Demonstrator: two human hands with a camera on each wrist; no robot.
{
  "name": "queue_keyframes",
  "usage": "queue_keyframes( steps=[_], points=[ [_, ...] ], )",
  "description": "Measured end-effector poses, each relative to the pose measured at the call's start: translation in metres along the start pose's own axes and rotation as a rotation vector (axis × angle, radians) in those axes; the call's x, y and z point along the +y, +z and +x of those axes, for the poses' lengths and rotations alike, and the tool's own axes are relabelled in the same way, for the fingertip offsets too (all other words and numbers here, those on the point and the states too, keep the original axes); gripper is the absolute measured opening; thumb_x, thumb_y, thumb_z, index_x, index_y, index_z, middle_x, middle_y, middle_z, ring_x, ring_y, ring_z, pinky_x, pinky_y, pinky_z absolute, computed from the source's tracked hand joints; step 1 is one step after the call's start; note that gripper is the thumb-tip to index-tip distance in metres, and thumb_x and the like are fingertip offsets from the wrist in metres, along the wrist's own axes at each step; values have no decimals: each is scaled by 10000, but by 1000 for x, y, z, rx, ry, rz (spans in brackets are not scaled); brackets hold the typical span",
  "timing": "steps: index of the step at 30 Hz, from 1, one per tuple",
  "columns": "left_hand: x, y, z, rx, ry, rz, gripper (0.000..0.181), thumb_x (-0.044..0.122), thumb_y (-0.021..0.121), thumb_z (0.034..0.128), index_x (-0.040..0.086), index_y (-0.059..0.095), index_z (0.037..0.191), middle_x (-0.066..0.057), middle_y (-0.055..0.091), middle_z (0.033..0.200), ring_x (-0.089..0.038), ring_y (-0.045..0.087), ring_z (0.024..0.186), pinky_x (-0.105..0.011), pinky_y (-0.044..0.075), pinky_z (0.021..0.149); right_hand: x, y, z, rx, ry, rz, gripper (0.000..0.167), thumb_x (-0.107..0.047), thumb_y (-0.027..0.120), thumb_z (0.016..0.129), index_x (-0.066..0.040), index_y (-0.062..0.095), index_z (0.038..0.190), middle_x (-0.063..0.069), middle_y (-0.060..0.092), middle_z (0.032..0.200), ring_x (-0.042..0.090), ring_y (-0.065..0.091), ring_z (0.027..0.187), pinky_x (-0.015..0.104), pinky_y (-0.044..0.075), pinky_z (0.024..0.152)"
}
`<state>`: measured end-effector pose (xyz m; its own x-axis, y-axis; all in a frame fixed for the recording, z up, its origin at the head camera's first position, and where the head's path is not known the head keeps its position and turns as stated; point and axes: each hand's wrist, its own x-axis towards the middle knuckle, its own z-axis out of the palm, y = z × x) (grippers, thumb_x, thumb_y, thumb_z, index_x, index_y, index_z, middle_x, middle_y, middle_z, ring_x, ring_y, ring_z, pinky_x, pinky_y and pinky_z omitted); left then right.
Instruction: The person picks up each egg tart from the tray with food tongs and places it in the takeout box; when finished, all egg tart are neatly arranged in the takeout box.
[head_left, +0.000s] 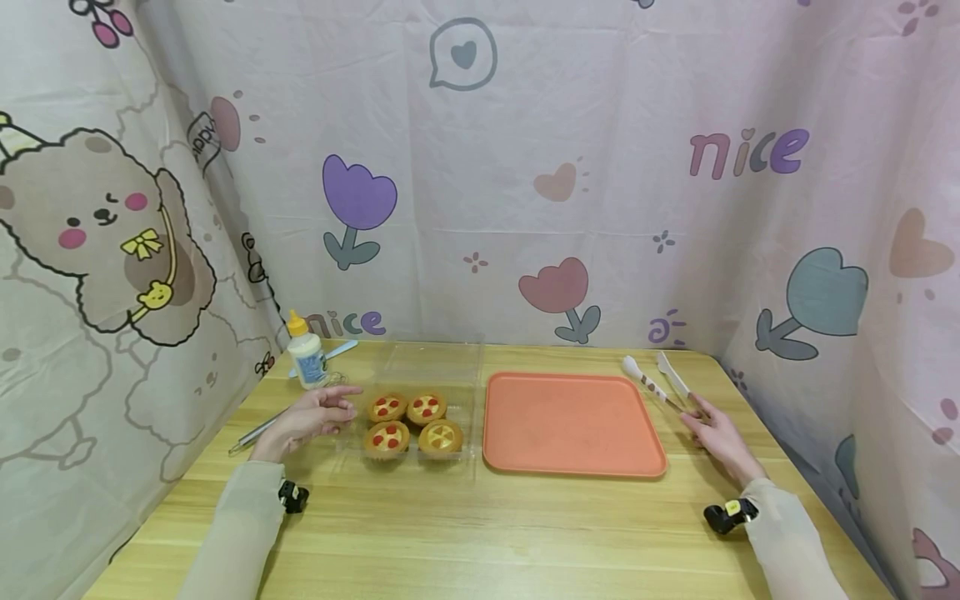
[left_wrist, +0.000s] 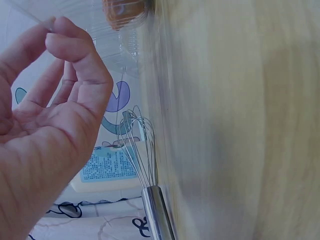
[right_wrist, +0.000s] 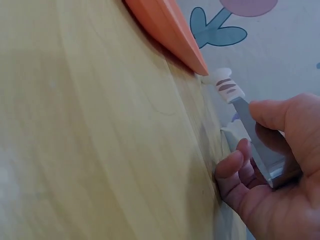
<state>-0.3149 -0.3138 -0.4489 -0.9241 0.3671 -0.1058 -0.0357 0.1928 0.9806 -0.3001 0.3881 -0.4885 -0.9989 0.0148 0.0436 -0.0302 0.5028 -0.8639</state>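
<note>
On the left, a clear plastic box (head_left: 465, 367) with its lid raised holds several small round tarts (head_left: 387, 439), most with red pieces on top. My left hand (head_left: 311, 417) is at the box's left side. In the left wrist view, thumb and fingertip (left_wrist: 70, 45) pinch a clear edge of it. At the right, my right hand (head_left: 716, 433) grips metal tongs (head_left: 678, 393) with white, brown-marked tips, its thumb on one arm. The two tips stand apart, pointing away from me, with nothing between them. An orange tray (head_left: 573, 425) lies between the box and the tongs.
Behind the left hand stands a white squeeze bottle (head_left: 306, 358) with a yellow cap. A light blue utensil (head_left: 343, 348) lies beside it. A wire whisk (left_wrist: 155, 200) is by the left forearm. A printed curtain (head_left: 480, 167) hangs behind the wooden table (head_left: 465, 533).
</note>
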Motion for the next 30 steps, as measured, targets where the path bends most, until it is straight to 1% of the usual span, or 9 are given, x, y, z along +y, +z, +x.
queue_keyframes(
  steps=[4, 6, 11, 13, 15, 17, 19, 23, 30],
  points=[
    [-1, -1, 0, 2, 1, 5, 642, 49, 587, 965, -66, 257, 1504, -34, 576, 998, -140, 609, 874, -239, 509, 665, 0, -2, -3, 7, -1, -59, 708, -295, 539, 1016, 26, 192, 1543, 289, 504, 1252, 85, 523, 675, 250, 482, 558],
    [-1, -1, 0, 4, -1, 6, 638, 51, 585, 967, -65, 260, 1503, -34, 577, 1001, -145, 615, 881, -245, 516, 675, 1, -4, -3, 16, -7, -104, 695, -315, 573, 998, 22, 268, 1525, 284, 533, 1260, 98, 571, 778, 250, 504, 589],
    [-1, 0, 0, 8, -5, 10, 640, 66, 589, 968, -60, 263, 1504, -33, 578, 1001, -152, 624, 890, -251, 522, 683, 3, -7, -2, 16, -9, -228, 673, -386, 627, 956, 31, 432, 1447, 277, 580, 1305, 288, 581, 1123, 226, 477, 756],
    [-1, 0, 0, 10, -6, 11, 641, 67, 591, 967, -61, 265, 1504, -34, 578, 1002, -154, 624, 893, -253, 524, 683, 3, -9, -1, -9, 9, -239, 688, -410, 633, 947, 32, 444, 1439, 270, 573, 1329, 267, 601, 1076, 215, 459, 747],
    [0, 0, -1, 14, -8, 11, 643, 64, 598, 962, -60, 271, 1501, -34, 578, 1001, -151, 621, 889, -253, 527, 684, 3, -12, 0, -41, 40, -213, 692, -411, 638, 944, 21, 440, 1446, 283, 571, 1317, 197, 629, 885, 214, 459, 670],
    [0, 1, -1, 17, -10, 13, 649, 63, 607, 955, -61, 276, 1499, -34, 578, 1000, -146, 617, 880, -252, 528, 683, 1, -14, 0, -59, 45, -219, 683, -410, 639, 944, 22, 450, 1439, 295, 551, 1332, 124, 577, 839, 222, 461, 648],
    [0, 1, -1, 20, -12, 15, 653, 65, 615, 952, -61, 280, 1498, -34, 578, 999, -142, 614, 873, -252, 529, 681, -1, -16, 0, -72, 47, -208, 665, -387, 644, 945, 30, 458, 1429, 326, 506, 1362, 189, 586, 881, 271, 473, 690],
    [0, 1, -1, 23, -14, 20, 653, 69, 620, 950, -58, 286, 1497, -37, 576, 999, -140, 609, 866, -249, 525, 672, -2, -19, -2, -54, 17, -266, 640, -377, 664, 933, 54, 506, 1379, 328, 462, 1411, 357, 509, 1187, 360, 443, 884],
    [0, 1, 0, 22, -16, 17, 643, 55, 607, 954, -57, 284, 1498, -50, 579, 1006, -151, 616, 886, -249, 523, 674, 2, -21, 0, -29, 13, -321, 655, -417, 708, 890, 37, 564, 1338, 293, 558, 1334, 243, 565, 1072, 256, 448, 790]
  ],
)
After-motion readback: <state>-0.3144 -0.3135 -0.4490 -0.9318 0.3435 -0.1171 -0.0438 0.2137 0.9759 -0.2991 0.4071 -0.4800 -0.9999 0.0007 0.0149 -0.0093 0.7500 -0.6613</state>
